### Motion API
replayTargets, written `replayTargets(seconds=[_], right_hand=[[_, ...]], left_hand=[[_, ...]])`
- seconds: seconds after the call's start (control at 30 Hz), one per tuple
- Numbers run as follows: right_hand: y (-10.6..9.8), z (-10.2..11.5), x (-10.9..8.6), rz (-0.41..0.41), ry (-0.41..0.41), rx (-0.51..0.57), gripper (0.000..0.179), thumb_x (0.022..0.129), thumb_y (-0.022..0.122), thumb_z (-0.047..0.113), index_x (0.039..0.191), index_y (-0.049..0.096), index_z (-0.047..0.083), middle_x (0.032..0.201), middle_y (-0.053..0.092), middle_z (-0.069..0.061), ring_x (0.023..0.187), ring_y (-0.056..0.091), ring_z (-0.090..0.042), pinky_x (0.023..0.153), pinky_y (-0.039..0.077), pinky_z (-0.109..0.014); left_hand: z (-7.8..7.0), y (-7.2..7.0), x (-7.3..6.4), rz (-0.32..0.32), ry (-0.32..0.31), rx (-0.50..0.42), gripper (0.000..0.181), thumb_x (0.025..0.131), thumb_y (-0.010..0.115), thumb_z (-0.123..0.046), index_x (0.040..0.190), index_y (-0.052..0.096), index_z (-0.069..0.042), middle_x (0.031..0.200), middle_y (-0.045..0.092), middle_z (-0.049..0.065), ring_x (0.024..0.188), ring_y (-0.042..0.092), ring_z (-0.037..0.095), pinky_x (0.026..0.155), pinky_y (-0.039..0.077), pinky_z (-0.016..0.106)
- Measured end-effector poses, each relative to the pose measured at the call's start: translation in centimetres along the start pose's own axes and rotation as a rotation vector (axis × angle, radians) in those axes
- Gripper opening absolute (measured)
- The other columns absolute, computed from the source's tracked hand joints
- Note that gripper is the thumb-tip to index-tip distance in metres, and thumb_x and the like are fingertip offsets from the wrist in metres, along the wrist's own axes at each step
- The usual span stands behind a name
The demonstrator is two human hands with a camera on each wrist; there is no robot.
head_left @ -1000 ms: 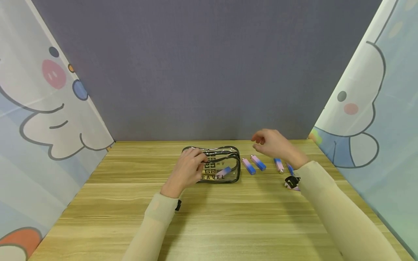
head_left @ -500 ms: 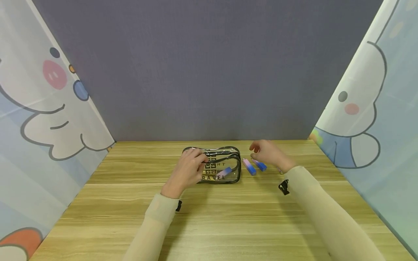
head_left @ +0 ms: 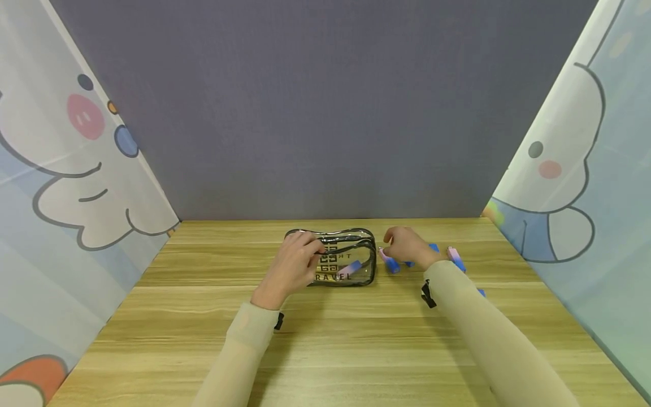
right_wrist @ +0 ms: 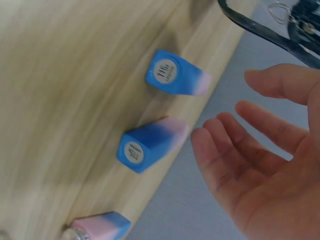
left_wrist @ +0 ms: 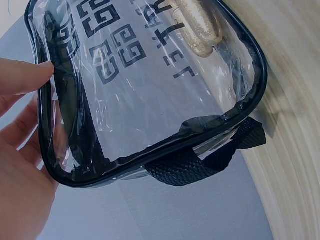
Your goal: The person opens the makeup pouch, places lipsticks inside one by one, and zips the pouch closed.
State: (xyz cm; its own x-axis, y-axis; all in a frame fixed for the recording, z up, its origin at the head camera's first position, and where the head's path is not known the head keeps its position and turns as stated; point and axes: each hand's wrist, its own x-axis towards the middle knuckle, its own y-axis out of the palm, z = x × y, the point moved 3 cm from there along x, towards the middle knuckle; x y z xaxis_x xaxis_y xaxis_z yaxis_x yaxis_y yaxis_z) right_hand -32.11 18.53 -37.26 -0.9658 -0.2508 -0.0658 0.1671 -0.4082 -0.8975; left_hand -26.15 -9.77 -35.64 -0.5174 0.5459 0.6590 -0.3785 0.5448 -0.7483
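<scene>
My left hand (head_left: pixel 290 260) holds the top edge of a clear zip pouch (head_left: pixel 362 271) with black trim and printed lettering. In the left wrist view, its thumb (left_wrist: pixel 30 77) lies on the near trim, the other fingers partly hidden behind. Inside the pouch are a pink-and-blue tube (head_left: pixel 350 269) and gold rounded pieces (left_wrist: pixel 200 30). My right hand (head_left: pixel 406 246) hovers just right of the pouch, fingers loosely bent and nothing between them. Below it lie two pink-and-blue lipstick-like tubes, the nearer-to-pouch tube (right_wrist: pixel 175 75) and a second tube (right_wrist: pixel 150 144), partly hidden in the head view.
More such tubes lie farther right: one pink-and-blue tube (head_left: pixel 456 259), another tube (head_left: pixel 434 247) behind the right wrist, and a tube end (head_left: pixel 481 293) beside the sleeve. A grey panel (head_left: pixel 325 113) borders the back of the wooden table (head_left: pixel 325 350); printed curtains flank it.
My right hand has moved left and down over the tubes beside the pouch, uncovering tubes at the right. The left hand and the pouch have stayed in place.
</scene>
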Motion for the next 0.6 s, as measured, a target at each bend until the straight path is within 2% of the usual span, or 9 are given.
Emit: replayTargets(seconds=[0.1, 0.23, 0.33, 0.43, 0.6], right_hand=[[0.4, 0.0, 0.2, 0.0, 0.022, -0.006, 0.039, 0.094, 0.068, 0.017, 0.124, 0.062, -0.008, 0.109, 0.066, -0.02, 0.082, 0.061, -0.025, 0.078, 0.053, -0.045], [1.1, 0.0, 0.4, 0.008, 0.045, -0.02, 0.041, 0.095, 0.068, 0.02, 0.124, 0.062, -0.008, 0.12, 0.065, -0.026, 0.1, 0.065, -0.034, 0.091, 0.052, -0.053], [1.5, -0.1, 0.5, 0.011, 0.068, -0.028, 0.041, 0.098, 0.065, 0.021, 0.125, 0.061, -0.009, 0.121, 0.065, -0.026, 0.107, 0.064, -0.038, 0.094, 0.051, -0.056], [1.9, -0.2, 0.6, 0.012, 0.101, -0.041, 0.034, 0.1, 0.061, 0.022, 0.118, 0.064, -0.006, 0.108, 0.068, -0.02, 0.097, 0.066, -0.033, 0.09, 0.053, -0.055], [2.4, 0.0, 0.6, 0.005, 0.126, -0.076, 0.021, 0.101, 0.057, 0.019, 0.094, 0.065, 0.002, 0.08, 0.062, -0.009, 0.072, 0.061, -0.024, 0.078, 0.053, -0.047]], left_hand=[[0.0, 0.0, 0.0, 0.002, -0.002, 0.001, 0.021, 0.081, 0.073, 0.009, 0.092, 0.074, -0.008, 0.098, 0.068, 0.005, 0.095, 0.063, 0.025, 0.093, 0.05, 0.042], [-0.1, -0.1, 0.0, 0.001, -0.004, 0.005, 0.021, 0.08, 0.073, 0.009, 0.092, 0.074, -0.008, 0.098, 0.068, 0.004, 0.094, 0.063, 0.025, 0.093, 0.05, 0.042], [-0.1, -0.1, 0.0, 0.002, -0.003, 0.006, 0.021, 0.08, 0.073, 0.009, 0.092, 0.074, -0.009, 0.098, 0.068, 0.004, 0.094, 0.063, 0.024, 0.093, 0.05, 0.042], [-0.1, -0.1, 0.0, 0.004, -0.003, 0.01, 0.021, 0.081, 0.073, 0.008, 0.092, 0.074, -0.009, 0.098, 0.068, 0.004, 0.094, 0.063, 0.024, 0.093, 0.05, 0.042], [-0.1, -0.2, 0.0, 0.006, -0.004, 0.017, 0.019, 0.082, 0.072, 0.007, 0.091, 0.074, -0.009, 0.098, 0.068, 0.004, 0.095, 0.063, 0.025, 0.093, 0.05, 0.042]])
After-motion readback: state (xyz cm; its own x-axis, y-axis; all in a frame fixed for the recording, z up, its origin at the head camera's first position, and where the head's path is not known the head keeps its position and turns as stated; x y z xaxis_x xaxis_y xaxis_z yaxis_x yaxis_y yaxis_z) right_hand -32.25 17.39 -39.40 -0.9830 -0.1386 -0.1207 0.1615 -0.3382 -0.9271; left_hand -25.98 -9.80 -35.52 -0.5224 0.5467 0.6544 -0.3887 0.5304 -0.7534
